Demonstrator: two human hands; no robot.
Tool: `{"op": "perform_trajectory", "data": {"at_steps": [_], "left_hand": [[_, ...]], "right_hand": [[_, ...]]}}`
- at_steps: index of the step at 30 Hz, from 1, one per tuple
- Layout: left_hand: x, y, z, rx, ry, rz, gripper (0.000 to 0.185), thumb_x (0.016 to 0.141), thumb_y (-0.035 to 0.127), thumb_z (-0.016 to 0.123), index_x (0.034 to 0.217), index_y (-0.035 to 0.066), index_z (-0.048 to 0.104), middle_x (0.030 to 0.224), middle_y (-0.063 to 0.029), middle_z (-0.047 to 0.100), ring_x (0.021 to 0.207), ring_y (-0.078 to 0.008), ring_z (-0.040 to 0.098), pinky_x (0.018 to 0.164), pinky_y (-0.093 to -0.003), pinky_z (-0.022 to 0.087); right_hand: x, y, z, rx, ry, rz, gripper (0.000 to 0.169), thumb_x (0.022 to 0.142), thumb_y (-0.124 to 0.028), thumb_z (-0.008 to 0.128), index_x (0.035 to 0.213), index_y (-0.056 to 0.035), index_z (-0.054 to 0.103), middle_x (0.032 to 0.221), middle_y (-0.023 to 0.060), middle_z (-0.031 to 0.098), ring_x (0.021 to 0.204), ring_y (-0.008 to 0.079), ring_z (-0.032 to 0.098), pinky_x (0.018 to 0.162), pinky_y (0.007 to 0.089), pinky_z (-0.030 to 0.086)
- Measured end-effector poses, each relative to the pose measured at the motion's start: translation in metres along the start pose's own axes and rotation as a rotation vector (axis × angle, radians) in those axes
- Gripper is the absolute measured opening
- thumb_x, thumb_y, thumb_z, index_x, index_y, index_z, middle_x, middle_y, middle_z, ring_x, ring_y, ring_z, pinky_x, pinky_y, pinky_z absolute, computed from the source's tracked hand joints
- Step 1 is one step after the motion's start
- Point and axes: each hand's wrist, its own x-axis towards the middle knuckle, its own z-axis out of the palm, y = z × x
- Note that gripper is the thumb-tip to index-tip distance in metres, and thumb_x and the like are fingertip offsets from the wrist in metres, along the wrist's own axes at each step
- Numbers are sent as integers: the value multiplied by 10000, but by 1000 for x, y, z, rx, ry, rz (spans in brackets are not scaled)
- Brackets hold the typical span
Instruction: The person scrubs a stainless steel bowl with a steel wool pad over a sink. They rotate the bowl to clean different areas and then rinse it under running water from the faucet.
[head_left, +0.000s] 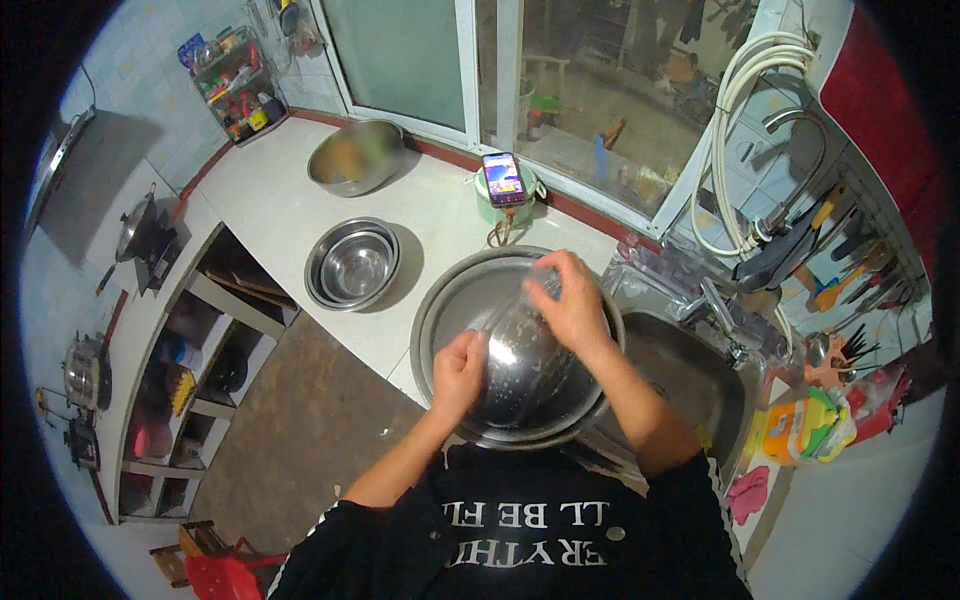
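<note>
A wide metal basin (442, 330) sits in front of me at the counter's edge beside the sink. Inside it a shiny metal bowl (517, 382), wet with drops, seems to be turned with its rounded outside up. My left hand (459, 371) grips this bowl at its left side, fingers mostly hidden. At the bowl's far side, my right hand (571, 304) is curled around a small greyish, partly see-through thing (546, 282). It may be a scouring pad, but the fingers cover much of it.
Nested steel bowls (354, 264) stand left on the white counter (262, 187), with a larger metal bowl (356, 161) behind. A lit phone (502, 178) leans on a pale green pot (491, 213). Right lie the sink (697, 360), its faucet (709, 300) and an orange-yellow container (795, 427).
</note>
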Motion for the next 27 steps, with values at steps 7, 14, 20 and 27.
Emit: {"op": "perform_trajectory", "data": {"at_steps": [7, 14, 20, 27], "left_hand": [[4, 0, 0, -123, 25, -77, 295, 977, 226, 520, 846, -19, 616, 673, -4, 544, 665, -74, 466, 613, -257, 415], [4, -6, 1, -88, 55, -43, 310, 981, 250, 519, 856, -11, 630, 691, 16, 561, 668, -66, 474, 614, -254, 420], [6, -1, -1, -137, 38, -50, 355, 994, 290, 497, 790, 15, 590, 680, 62, 486, 639, -58, 412, 565, -249, 359], [14, -18, -1, -197, 61, -99, 322, 989, 268, 502, 852, -1, 613, 662, 42, 490, 636, -62, 428, 568, -254, 378]], "right_hand": [[9, 10, 0, 120, -25, 109, 264, 793, -187, 702, 979, -50, 575, 963, 169, 629, 933, 351, 601, 807, 407, 470], [-15, -9, 6, 63, 18, -81, 276, 812, -145, 661, 1055, -51, 570, 1017, 167, 609, 981, 361, 571, 869, 415, 443], [-21, 4, 11, 197, 99, -50, 287, 822, -70, 620, 1099, -23, 560, 1086, 150, 600, 1045, 295, 569, 922, 364, 430], [-42, -10, 14, 194, 120, -146, 287, 817, -47, 629, 1097, -26, 570, 1134, 171, 579, 1077, 338, 549, 934, 402, 431]]}}
